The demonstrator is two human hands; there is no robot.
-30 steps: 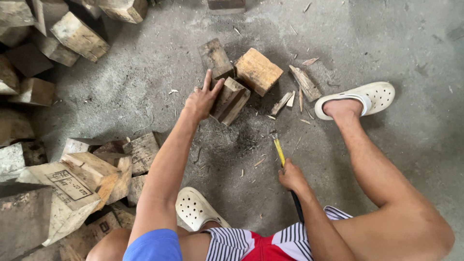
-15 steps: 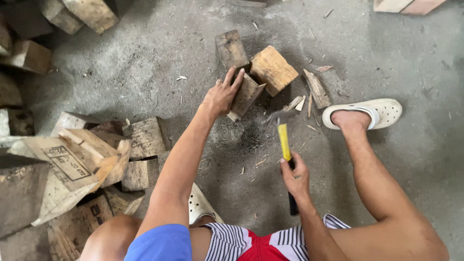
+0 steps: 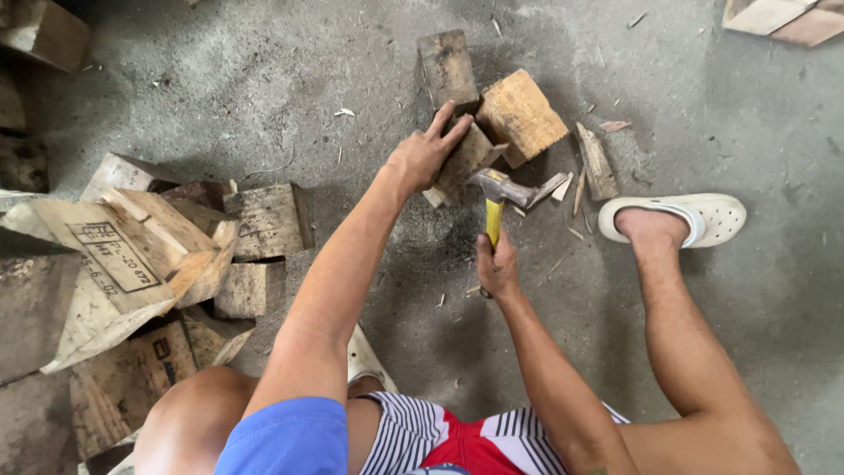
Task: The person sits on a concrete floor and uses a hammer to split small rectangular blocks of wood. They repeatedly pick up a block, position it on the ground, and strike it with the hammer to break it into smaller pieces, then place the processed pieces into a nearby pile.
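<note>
In the head view I look down at a grey concrete floor [image 3: 220, 97], where I sit low with my knees apart. My left hand [image 3: 422, 157] reaches far forward and lies on a small wooden block [image 3: 466, 158] that stands tilted on the floor. The palm and the fingers press on its left side and its top edge; the fingers are spread and mostly straight, so this grip is open, resting on the wood and not closed around it.

My right hand [image 3: 498, 266] is nearer to me, and its grip is closed tight around the yellow handle of a hammer [image 3: 494, 207]. The metal head of the hammer is just at the near right side of the small wooden block, very close to it; I cannot tell if it touches the wood.

Behind this block, on the far side, stand two bigger pieces: a dark block [image 3: 448, 69] on the left and a light brown block [image 3: 521, 116] on the right, both touching or almost touching the small one. To the right of them some thin wood splinters [image 3: 596, 163] lie on the floor.

My right foot in a white clog [image 3: 703, 214] is at the right, just near the splinters. A second white clog [image 3: 367, 361] shows partly under my left arm, close to my body.

At the left side there is a pile of broken boards [image 3: 176, 255], some with dark printed marks, well apart from my hands.
</note>
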